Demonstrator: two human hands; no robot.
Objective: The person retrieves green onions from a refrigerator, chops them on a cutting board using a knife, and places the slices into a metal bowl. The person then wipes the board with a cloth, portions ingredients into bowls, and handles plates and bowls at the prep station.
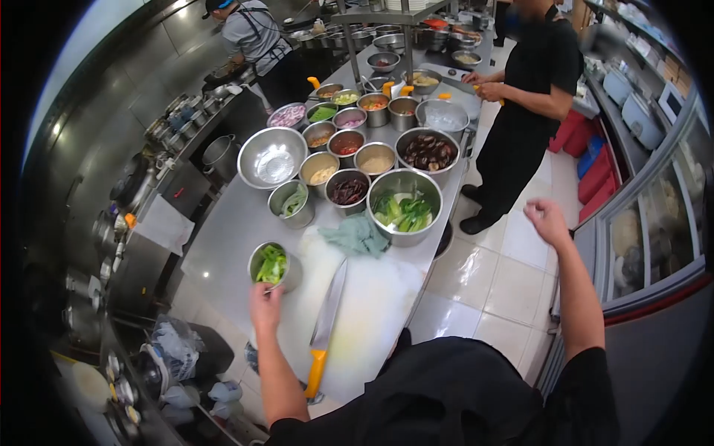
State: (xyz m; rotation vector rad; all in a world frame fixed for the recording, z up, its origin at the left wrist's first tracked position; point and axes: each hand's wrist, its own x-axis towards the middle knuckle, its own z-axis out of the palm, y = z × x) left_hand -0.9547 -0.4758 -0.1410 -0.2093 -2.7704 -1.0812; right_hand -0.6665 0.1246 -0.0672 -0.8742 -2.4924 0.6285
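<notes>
With our left hand (266,303) we are pinching the near side of a small steel pot (293,275) of leafy greens (271,262), holding it at ten o'clock from the white board (379,305), while our right hand (548,223) is hovering half-spread, fingers loosely bent, out at three. From there we are seeing pale green slices (294,201) in a second pot (300,219) near twelve, dark red strips (349,192) in a third pot (349,210) past one, and bigger greens (405,214) in a large bowl (407,238) at two

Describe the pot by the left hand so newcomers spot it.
On the steel table, find the white cutting board. By its left edge is a small pot of chopped greens. Unlike the clustered pots beyond, it stands apart, the left hand at its near side.
</notes>
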